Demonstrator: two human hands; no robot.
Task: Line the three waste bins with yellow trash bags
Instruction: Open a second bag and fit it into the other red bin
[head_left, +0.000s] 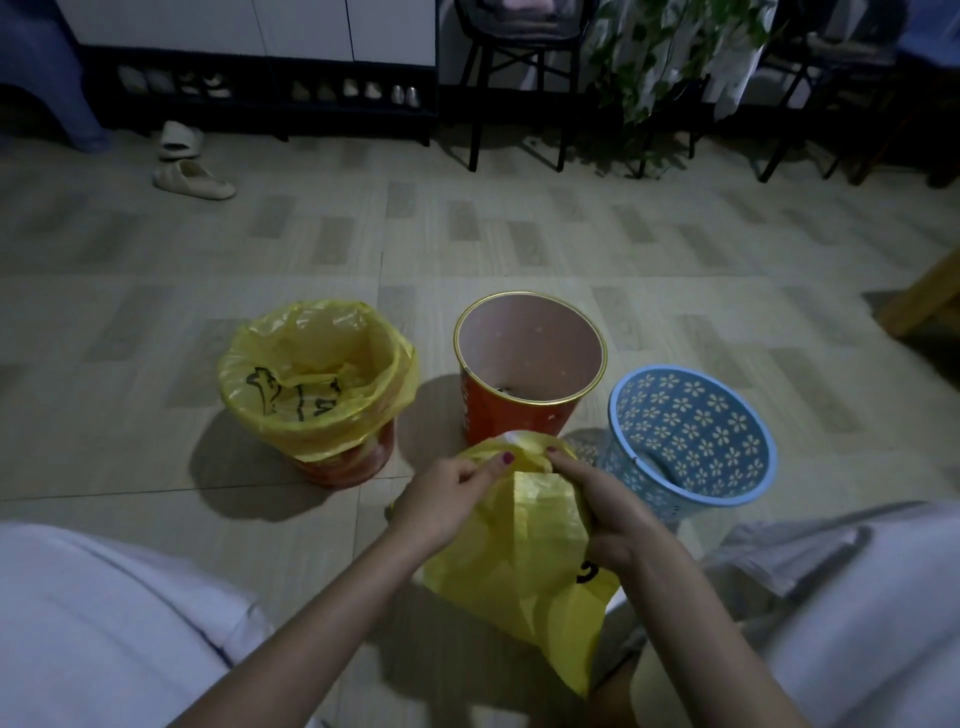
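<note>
Pinched yellow bag (535, 561) top with left hand (447, 501) and right hand (605, 512), just before unlined red bin (511, 410); left of it, lined bin (343, 460).

lined bag (291, 397): black print, unreadable | held bag (540, 561): black mark, unreadable

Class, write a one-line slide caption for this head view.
Both hands open a yellow bag before an unlined red bin; left bin lined, blue bin bare.
</note>
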